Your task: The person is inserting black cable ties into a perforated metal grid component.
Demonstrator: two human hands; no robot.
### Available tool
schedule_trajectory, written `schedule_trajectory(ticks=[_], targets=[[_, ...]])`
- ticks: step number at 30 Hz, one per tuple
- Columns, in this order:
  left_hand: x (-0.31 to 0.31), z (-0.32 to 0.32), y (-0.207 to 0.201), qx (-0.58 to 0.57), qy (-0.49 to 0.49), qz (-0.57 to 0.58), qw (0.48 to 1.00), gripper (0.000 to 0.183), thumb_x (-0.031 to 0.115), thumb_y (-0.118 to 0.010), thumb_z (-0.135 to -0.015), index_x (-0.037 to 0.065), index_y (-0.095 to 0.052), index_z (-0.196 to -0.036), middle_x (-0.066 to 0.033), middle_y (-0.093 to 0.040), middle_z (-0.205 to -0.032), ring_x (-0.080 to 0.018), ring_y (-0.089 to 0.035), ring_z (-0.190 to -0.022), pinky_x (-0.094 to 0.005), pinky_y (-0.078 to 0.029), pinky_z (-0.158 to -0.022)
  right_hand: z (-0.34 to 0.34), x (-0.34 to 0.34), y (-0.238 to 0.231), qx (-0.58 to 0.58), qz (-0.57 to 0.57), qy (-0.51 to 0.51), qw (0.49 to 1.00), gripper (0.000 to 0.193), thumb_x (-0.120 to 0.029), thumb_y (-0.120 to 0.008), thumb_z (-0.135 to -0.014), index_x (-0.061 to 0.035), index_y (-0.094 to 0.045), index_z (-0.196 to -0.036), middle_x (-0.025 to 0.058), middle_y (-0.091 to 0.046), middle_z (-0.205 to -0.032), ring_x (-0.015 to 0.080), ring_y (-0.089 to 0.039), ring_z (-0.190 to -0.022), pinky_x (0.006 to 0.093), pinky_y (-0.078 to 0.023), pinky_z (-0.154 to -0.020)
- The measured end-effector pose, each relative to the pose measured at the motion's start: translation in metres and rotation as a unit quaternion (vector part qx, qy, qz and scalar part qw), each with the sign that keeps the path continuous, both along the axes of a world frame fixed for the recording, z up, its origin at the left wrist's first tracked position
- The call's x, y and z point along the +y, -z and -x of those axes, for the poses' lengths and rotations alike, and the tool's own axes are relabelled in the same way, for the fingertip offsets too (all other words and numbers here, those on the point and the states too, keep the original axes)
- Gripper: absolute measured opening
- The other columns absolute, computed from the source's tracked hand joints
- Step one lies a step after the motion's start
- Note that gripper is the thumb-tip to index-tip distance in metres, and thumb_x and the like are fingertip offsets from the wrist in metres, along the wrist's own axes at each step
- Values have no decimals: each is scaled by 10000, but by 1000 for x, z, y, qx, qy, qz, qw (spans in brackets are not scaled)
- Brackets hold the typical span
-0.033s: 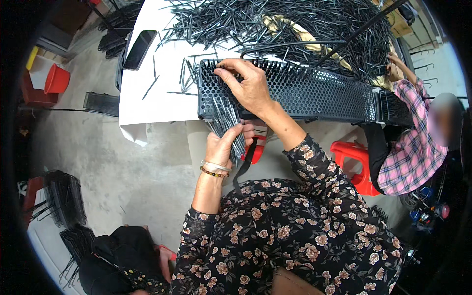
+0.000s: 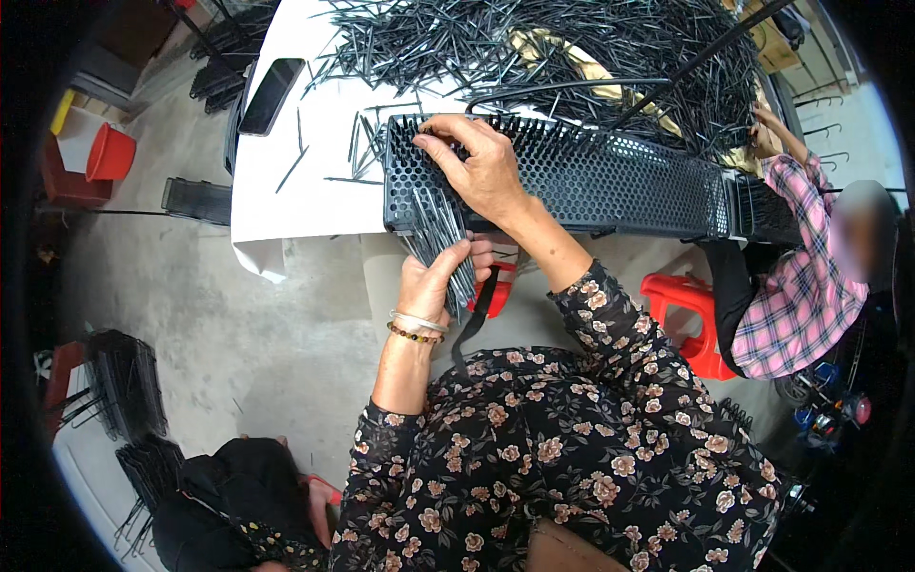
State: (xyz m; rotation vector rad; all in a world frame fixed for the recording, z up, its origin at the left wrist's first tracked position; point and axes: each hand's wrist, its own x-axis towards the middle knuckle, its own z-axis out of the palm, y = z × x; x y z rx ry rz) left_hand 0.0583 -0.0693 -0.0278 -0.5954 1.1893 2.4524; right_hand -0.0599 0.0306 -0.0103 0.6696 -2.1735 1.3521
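My left hand (image 2: 437, 276) is closed round a bundle of thin dark sticks (image 2: 435, 224), which fan out toward the rack's near left corner. Above the left end of a long black perforated rack (image 2: 610, 195), my right hand (image 2: 477, 162) has its thumb and fingers pinched together. Whatever sits between those fingertips is too small and dark to make out. Many short black sticks stand upright in the rack's holes along its far side and left end, while the holes toward the near right show bare. A large heap of the same dark sticks (image 2: 419, 48) lies behind the rack.
A phone (image 2: 272, 97) lies on the white-covered table (image 2: 305, 205) at the left. At the right a person in a plaid shirt (image 2: 791, 315) reaches into the heap beside a red stool (image 2: 681, 315). A red bucket (image 2: 111, 153) stands far left. Black wire racks (image 2: 127, 381) stand lower left.
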Motion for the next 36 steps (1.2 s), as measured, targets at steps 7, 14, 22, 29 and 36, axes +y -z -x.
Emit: schedule_trajectory(ticks=[7, 14, 22, 29, 36], targets=[[-2, 0, 2, 7, 4, 9, 1000, 264, 74, -590, -858, -80, -541, -1066, -195, -655, -909, -210, -669, -734, -288, -578, -622, -5, 1, 2, 11, -31, -10, 999, 127, -121, -656, -802, -47, -646, -904, 66, -666, -836, 208, -615, -712, 334, -426, -703], [-1, -1, 2, 19, 22, 1, 1000, 252, 75, -589, -862, -68, -548, -1065, -191, -657, -901, -205, -670, -731, -286, -580, -626, -3, 2, 9, 54, -84, -38, 994, 133, -104, -665, -794, -60, -681, -919, 76, -671, -882, 205, -623, -835, 334, -453, -768], [-2, -2, -3, 26, 5, 14, 1000, 198, 87, -614, -855, -46, -590, -1000, -159, -668, -896, -183, -665, -739, -279, -569, -635, -13, 21, -14, -70, 25, -26, 997, 132, -64, -643, -821, -19, -678, -939, 85, -665, -856, 159, -634, -776, 274, -503, -677], [1, 1, -7, 51, 11, -5, 999, 215, 83, -594, -864, -41, -570, -1038, -167, -663, -906, -198, -669, -752, -295, -580, -643, -47, 43, -21, -443, 51, -100, 889, 283, -217, -689, -800, 35, -683, -930, 96, -680, -785, 119, -610, -680, 262, -499, -629], [6, 1, 2, -3, -28, -17, 999, 214, 79, -592, -866, -38, -559, -1042, -176, -655, -927, -215, -668, -786, -304, -584, -645, -40, 53, -22, -452, 63, -68, 887, 221, -200, -689, -820, 6, -682, -899, 6, -642, -732, 51, -543, -614, 183, -432, -527]])
